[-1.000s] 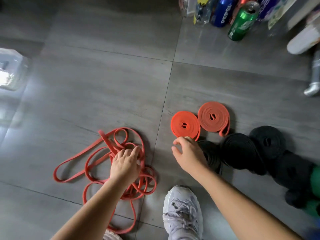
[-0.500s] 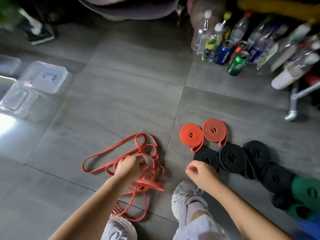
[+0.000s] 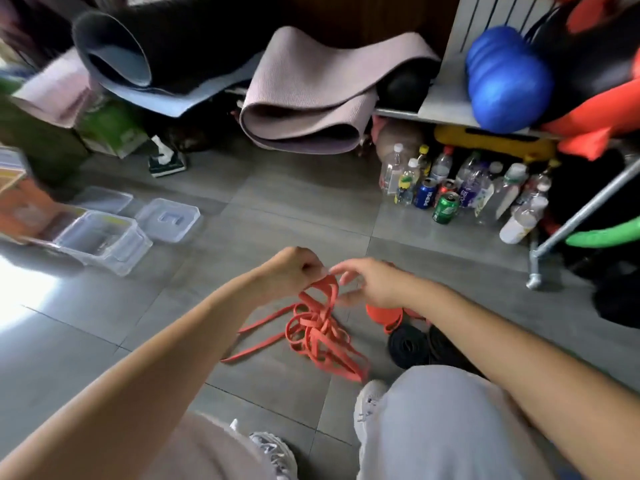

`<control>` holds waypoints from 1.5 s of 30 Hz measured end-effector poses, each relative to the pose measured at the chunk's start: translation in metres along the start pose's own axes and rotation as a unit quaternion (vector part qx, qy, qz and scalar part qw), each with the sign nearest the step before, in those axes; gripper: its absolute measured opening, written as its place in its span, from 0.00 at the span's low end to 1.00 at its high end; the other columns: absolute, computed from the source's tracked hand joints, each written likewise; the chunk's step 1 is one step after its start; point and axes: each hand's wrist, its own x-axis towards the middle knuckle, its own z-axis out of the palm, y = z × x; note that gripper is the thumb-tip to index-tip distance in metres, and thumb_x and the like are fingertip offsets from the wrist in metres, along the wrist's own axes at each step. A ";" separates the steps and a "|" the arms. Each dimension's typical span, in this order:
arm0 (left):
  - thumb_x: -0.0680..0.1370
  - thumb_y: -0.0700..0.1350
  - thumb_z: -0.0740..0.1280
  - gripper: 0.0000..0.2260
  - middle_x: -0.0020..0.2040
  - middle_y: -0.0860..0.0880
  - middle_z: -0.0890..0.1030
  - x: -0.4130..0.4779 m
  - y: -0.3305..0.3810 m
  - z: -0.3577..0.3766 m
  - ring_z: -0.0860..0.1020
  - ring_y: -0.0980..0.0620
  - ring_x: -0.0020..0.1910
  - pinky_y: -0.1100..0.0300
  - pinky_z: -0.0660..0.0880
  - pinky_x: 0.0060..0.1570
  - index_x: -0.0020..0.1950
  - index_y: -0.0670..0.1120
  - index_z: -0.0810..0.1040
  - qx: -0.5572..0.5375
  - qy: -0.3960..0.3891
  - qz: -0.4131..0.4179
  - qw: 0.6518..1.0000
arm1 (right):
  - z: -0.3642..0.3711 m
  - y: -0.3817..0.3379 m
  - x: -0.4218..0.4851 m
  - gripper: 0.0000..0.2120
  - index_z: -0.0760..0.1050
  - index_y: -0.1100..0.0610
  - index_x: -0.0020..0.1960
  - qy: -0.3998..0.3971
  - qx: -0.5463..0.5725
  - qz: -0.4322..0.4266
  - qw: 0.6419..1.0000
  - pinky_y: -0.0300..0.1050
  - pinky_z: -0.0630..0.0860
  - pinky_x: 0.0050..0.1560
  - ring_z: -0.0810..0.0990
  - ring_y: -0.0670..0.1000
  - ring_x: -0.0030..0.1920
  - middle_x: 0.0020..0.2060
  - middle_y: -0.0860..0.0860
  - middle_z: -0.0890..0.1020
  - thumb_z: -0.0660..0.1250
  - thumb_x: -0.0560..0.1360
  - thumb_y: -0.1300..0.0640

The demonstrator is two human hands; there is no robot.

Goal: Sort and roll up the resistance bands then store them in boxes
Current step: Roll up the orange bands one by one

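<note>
STEP: untangling | left hand (image 3: 294,268) fingers pinch the red band's (image 3: 320,329) top loops, the rest trailing on the floor (image 3: 277,220) | right hand (image 3: 375,287) fingers half-open beside them, gripping nothing | NEXT, likely: tease one strand free, then roll | boxes (image 3: 104,242) wait far left

Home-gym storage corner, you on grey tile floor (image 3: 294,216). Beyond your fingers (image 3: 348,271): rolled yoga mats (image 3: 311,98), blue massage roller (image 3: 505,77) on metal rack (image 3: 446,110), drink bottles and cans (image 3: 445,207) beneath. Left of fingers: clear plastic storage boxes (image 3: 104,242).
</note>
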 end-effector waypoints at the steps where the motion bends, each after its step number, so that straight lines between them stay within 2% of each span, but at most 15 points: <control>1: 0.79 0.41 0.63 0.08 0.34 0.50 0.76 -0.010 0.009 -0.006 0.74 0.60 0.28 0.71 0.67 0.29 0.41 0.40 0.76 -0.022 0.010 0.007 1.000 | -0.006 -0.017 -0.007 0.21 0.73 0.48 0.61 -0.014 -0.020 -0.015 1.000 0.39 0.67 0.49 0.73 0.45 0.46 0.48 0.42 0.75 0.74 0.70 0.51; 5: 0.78 0.44 0.65 0.11 0.34 0.47 0.75 -0.040 0.034 -0.022 0.70 0.52 0.31 0.61 0.67 0.30 0.41 0.37 0.77 -0.046 0.092 0.062 0.993 | -0.016 -0.062 -0.032 0.09 0.74 0.52 0.43 0.058 -0.118 -0.045 0.990 0.47 0.74 0.46 0.80 0.50 0.42 0.41 0.50 0.82 0.73 0.70 0.51; 10: 0.70 0.48 0.74 0.15 0.45 0.49 0.79 -0.069 0.060 -0.042 0.75 0.52 0.43 0.58 0.72 0.46 0.53 0.42 0.78 0.025 0.126 0.146 0.981 | -0.017 -0.074 -0.050 0.06 0.75 0.61 0.38 0.131 0.190 -0.082 0.969 0.43 0.80 0.38 0.80 0.46 0.28 0.29 0.53 0.79 0.70 0.72 0.66; 13: 0.73 0.41 0.67 0.10 0.48 0.47 0.78 -0.082 0.058 -0.042 0.75 0.48 0.47 0.63 0.66 0.43 0.55 0.43 0.78 0.160 0.205 0.167 0.951 | -0.016 -0.073 -0.061 0.04 0.75 0.61 0.41 0.169 0.236 -0.094 0.952 0.35 0.78 0.33 0.80 0.42 0.27 0.29 0.53 0.80 0.70 0.72 0.65; 16: 0.74 0.36 0.65 0.09 0.43 0.48 0.79 -0.088 0.042 -0.039 0.77 0.46 0.43 0.60 0.69 0.42 0.50 0.44 0.81 0.076 0.261 0.126 0.954 | -0.009 -0.052 -0.060 0.07 0.75 0.57 0.40 0.187 0.218 -0.068 0.956 0.48 0.81 0.44 0.82 0.50 0.34 0.27 0.48 0.81 0.73 0.71 0.61; 18: 0.73 0.35 0.66 0.08 0.41 0.47 0.81 -0.092 0.037 -0.041 0.77 0.47 0.38 0.56 0.75 0.42 0.48 0.44 0.82 -0.001 0.263 0.104 0.959 | -0.002 -0.038 -0.063 0.13 0.76 0.59 0.49 0.165 0.122 0.002 0.979 0.55 0.78 0.54 0.82 0.54 0.43 0.38 0.51 0.82 0.75 0.69 0.55; 20: 0.72 0.34 0.68 0.08 0.36 0.52 0.80 -0.099 0.041 -0.047 0.76 0.48 0.33 0.51 0.77 0.41 0.46 0.45 0.81 -0.058 0.261 0.106 0.958 | 0.003 -0.034 -0.070 0.33 0.69 0.60 0.67 0.140 0.005 0.055 0.989 0.46 0.73 0.58 0.79 0.54 0.56 0.57 0.56 0.79 0.75 0.68 0.49; 22: 0.72 0.34 0.70 0.10 0.35 0.53 0.79 -0.109 0.051 -0.049 0.76 0.49 0.33 0.50 0.77 0.39 0.42 0.49 0.79 -0.113 0.245 0.124 0.955 | 0.006 -0.044 -0.075 0.41 0.60 0.55 0.73 0.144 -0.048 0.016 0.988 0.42 0.69 0.58 0.74 0.53 0.63 0.67 0.55 0.71 0.75 0.67 0.45; 25: 0.72 0.33 0.70 0.09 0.37 0.50 0.80 -0.121 0.066 -0.047 0.77 0.55 0.32 0.53 0.79 0.41 0.42 0.48 0.78 -0.170 0.218 0.141 0.951 | 0.014 -0.068 -0.079 0.42 0.59 0.50 0.74 0.139 0.035 -0.074 0.987 0.43 0.70 0.60 0.72 0.50 0.64 0.71 0.51 0.67 0.76 0.66 0.45; 28: 0.73 0.34 0.70 0.06 0.35 0.49 0.79 -0.132 0.075 -0.045 0.78 0.56 0.32 0.56 0.80 0.42 0.43 0.46 0.79 -0.203 0.227 0.165 0.938 | 0.029 -0.079 -0.083 0.31 0.68 0.51 0.67 0.104 0.137 -0.111 0.979 0.45 0.71 0.62 0.74 0.49 0.62 0.64 0.49 0.74 0.76 0.67 0.50; 31: 0.75 0.35 0.68 0.06 0.34 0.48 0.79 -0.146 0.087 -0.049 0.79 0.55 0.33 0.58 0.81 0.41 0.42 0.46 0.79 -0.265 0.249 0.176 0.915 | 0.053 -0.075 -0.085 0.15 0.74 0.49 0.49 0.086 0.248 -0.118 0.958 0.46 0.78 0.50 0.81 0.50 0.50 0.49 0.49 0.81 0.76 0.67 0.57; 33: 0.75 0.36 0.68 0.04 0.34 0.47 0.79 -0.156 0.096 -0.057 0.79 0.54 0.33 0.59 0.80 0.41 0.44 0.44 0.80 -0.311 0.261 0.192 0.894 | 0.073 -0.064 -0.083 0.10 0.76 0.49 0.42 0.092 0.226 -0.087 0.966 0.45 0.79 0.43 0.81 0.50 0.41 0.40 0.49 0.82 0.75 0.68 0.61; 36: 0.74 0.38 0.68 0.02 0.37 0.44 0.80 -0.168 0.097 -0.073 0.79 0.50 0.36 0.52 0.80 0.45 0.45 0.42 0.80 -0.359 0.288 0.220 0.860 | 0.102 -0.034 -0.082 0.07 0.75 0.48 0.35 0.119 0.096 -0.031 0.988 0.51 0.77 0.49 0.80 0.51 0.40 0.36 0.48 0.81 0.71 0.69 0.56; 41: 0.75 0.36 0.68 0.05 0.34 0.48 0.75 -0.172 0.078 -0.079 0.75 0.57 0.31 0.65 0.78 0.37 0.44 0.45 0.79 -0.255 0.322 0.180 0.894 | 0.082 -0.029 -0.098 0.11 0.74 0.53 0.37 0.172 0.093 0.029 0.980 0.49 0.78 0.51 0.82 0.54 0.40 0.33 0.48 0.82 0.63 0.78 0.58; 45: 0.69 0.40 0.72 0.06 0.31 0.52 0.77 -0.167 0.061 -0.071 0.77 0.51 0.34 0.55 0.75 0.41 0.42 0.50 0.79 -0.252 0.279 0.131 0.917 | 0.025 -0.095 -0.126 0.11 0.72 0.57 0.39 0.251 0.242 -0.083 0.934 0.50 0.78 0.43 0.79 0.55 0.33 0.29 0.54 0.80 0.59 0.80 0.61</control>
